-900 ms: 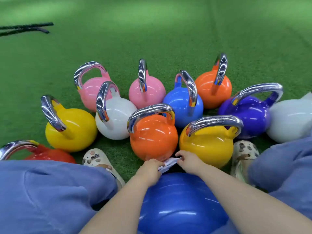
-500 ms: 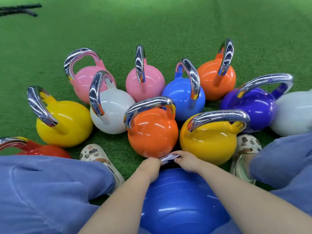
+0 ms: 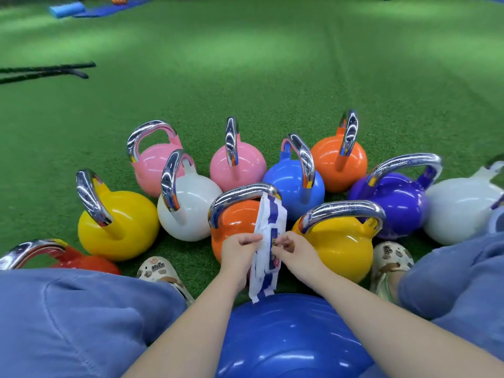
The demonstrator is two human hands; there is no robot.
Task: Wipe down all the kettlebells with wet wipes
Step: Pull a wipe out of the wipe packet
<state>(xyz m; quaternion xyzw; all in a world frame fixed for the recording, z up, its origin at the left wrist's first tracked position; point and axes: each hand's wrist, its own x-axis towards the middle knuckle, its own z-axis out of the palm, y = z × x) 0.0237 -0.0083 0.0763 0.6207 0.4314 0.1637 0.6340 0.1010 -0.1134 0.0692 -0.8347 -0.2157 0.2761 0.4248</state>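
The left hand (image 3: 240,248) pinches one long edge of a white-and-blue wet wipe packet (image 3: 268,246), holding it upright, while the right hand (image 3: 293,251) pinches at its front face, probably to peel it open and get a wipe out; no wipe is free yet. Held up like this, the packet hangs in front of the near orange kettlebell (image 3: 237,225), just above a large blue ball (image 3: 289,336) between the knees. The other kettlebells cluster within reach on the green turf (image 3: 245,77), the near yellow kettlebell (image 3: 338,246) just beside the right hand.
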